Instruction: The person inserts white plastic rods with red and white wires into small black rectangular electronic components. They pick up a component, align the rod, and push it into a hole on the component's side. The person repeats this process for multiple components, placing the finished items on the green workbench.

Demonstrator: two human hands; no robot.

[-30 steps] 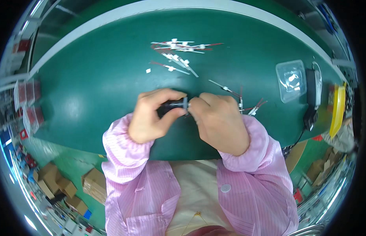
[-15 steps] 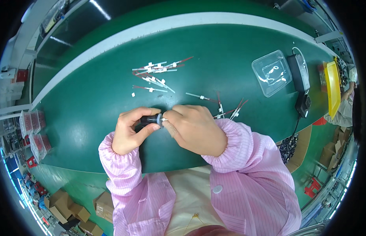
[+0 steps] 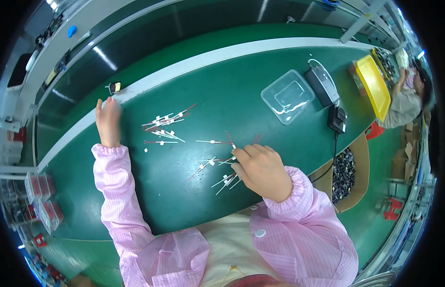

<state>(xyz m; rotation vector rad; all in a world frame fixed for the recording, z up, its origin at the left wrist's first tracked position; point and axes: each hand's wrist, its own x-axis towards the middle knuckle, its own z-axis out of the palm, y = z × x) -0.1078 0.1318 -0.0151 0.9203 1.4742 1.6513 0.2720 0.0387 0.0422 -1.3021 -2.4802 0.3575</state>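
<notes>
My left hand (image 3: 108, 123) is raised at the far left near the white rail, blurred, its fingers stretched out with nothing visible in them. Just past its fingertips is a small black and tan part (image 3: 115, 87); whether it rests on something or is in the air I cannot tell. Bent over the table, my right hand (image 3: 264, 173) has its thumb and forefinger closing on a thin wire lead (image 3: 227, 160) with a white connector. More such leads (image 3: 226, 181) lie below its fingers. Another bunch of red and white leads (image 3: 162, 122) lies between the two hands.
A clear plastic tray (image 3: 288, 97) stands at the back right beside a black power adapter (image 3: 323, 86) and a black box with a cord (image 3: 337, 118). Farther right is a yellow bin (image 3: 373, 86), with a person beyond it. A cardboard box (image 3: 358, 191) of black parts stands off the table's right edge.
My left hand has swung out to the far left, and the black cylinder it held is gone from it. My right hand has moved right onto the leads. The view has turned.
</notes>
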